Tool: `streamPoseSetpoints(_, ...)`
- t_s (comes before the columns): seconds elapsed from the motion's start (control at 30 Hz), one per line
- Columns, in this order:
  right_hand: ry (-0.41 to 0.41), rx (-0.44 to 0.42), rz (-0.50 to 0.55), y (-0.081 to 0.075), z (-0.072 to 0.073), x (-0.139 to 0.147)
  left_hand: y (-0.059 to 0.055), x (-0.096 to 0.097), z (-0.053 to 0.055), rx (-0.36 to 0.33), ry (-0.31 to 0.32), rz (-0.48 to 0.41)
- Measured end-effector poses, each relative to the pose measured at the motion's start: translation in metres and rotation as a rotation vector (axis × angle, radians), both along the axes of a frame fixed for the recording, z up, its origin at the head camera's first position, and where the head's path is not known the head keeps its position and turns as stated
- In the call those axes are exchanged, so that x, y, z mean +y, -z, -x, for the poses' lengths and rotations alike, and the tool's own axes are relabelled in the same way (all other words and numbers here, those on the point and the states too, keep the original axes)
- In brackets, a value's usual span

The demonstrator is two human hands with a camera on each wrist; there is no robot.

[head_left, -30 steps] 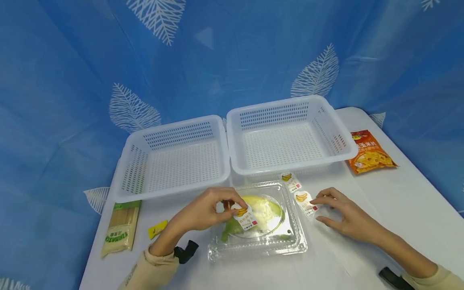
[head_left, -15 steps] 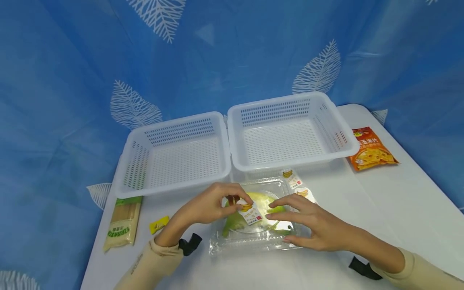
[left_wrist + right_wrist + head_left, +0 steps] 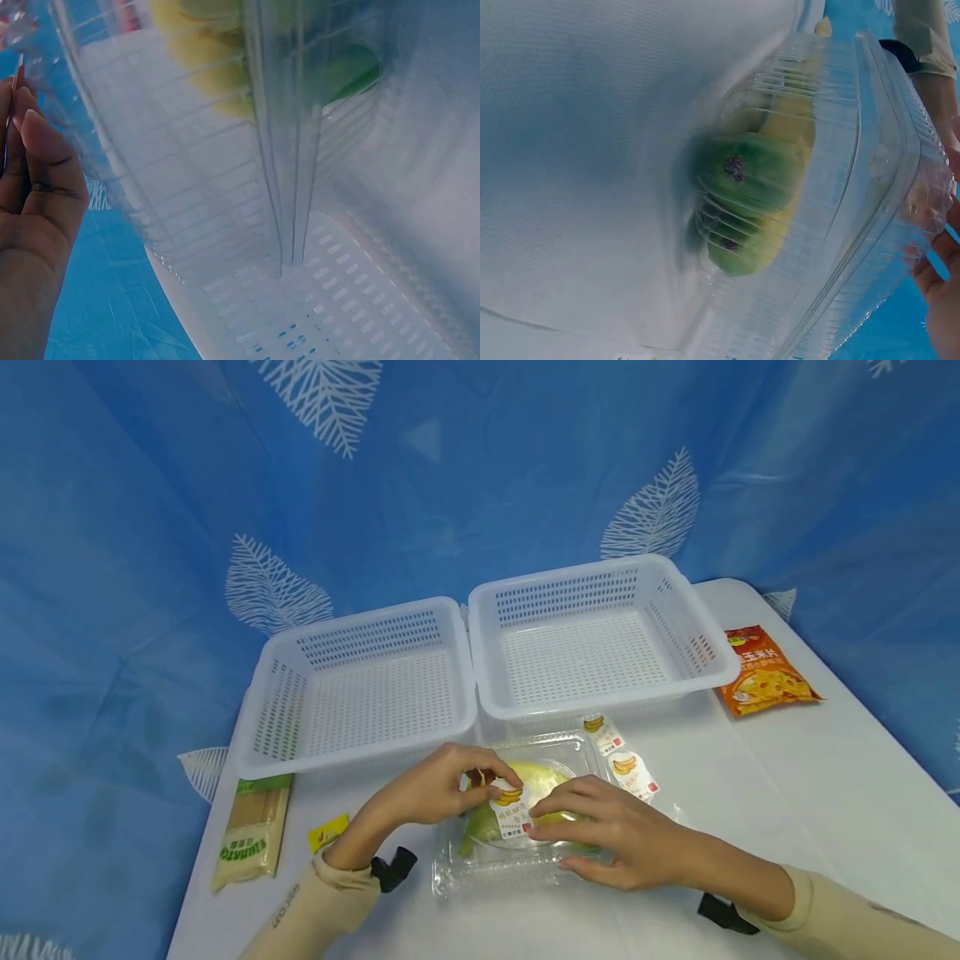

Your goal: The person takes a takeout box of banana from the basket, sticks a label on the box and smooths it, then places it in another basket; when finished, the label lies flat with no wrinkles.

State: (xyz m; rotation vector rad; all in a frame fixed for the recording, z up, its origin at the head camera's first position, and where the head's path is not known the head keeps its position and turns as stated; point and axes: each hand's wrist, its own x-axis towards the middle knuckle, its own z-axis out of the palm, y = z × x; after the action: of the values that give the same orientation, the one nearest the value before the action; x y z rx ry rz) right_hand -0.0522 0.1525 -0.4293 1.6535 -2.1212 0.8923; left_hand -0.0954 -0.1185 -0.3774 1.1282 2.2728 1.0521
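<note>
Left hand pinches a label over the box, lower middle of the head view; right hand alongside, fingers apart. Only the right wrist cam catches dark tips on the fruit, mid-frame.

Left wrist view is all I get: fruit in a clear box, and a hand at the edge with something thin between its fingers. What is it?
Observer: The left hand pinches a white label with bananas printed on it; the head view shows its face.

Visitor: Are there more like that?

Observer: Yes, two more banana labels lie just past the right-hand edge of the clear box.

Visitor: I see one holey white basket. Is it alone?

Observer: No, two white baskets stand side by side beyond the box.
</note>
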Motion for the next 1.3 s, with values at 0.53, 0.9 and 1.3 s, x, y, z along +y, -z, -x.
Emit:
streamPoseSetpoints(0.53, -0.015, 0.09, -0.091, 0.019, 0.004, -0.002, 0.006, 0.007, 0.007, -0.012, 0.047, 0.051)
streamPoseSetpoints(0.9, 0.011, 0.072, -0.148, 0.022, 0.004, 0.001, 0.009, 0.01, 0.007, -0.019, 0.044, 0.072)
streamPoseSetpoints(1.3, 0.022, 0.108, -0.155, 0.023, 0.002, 0.001, 0.008, 0.009, 0.006, -0.016, 0.033, 0.084)
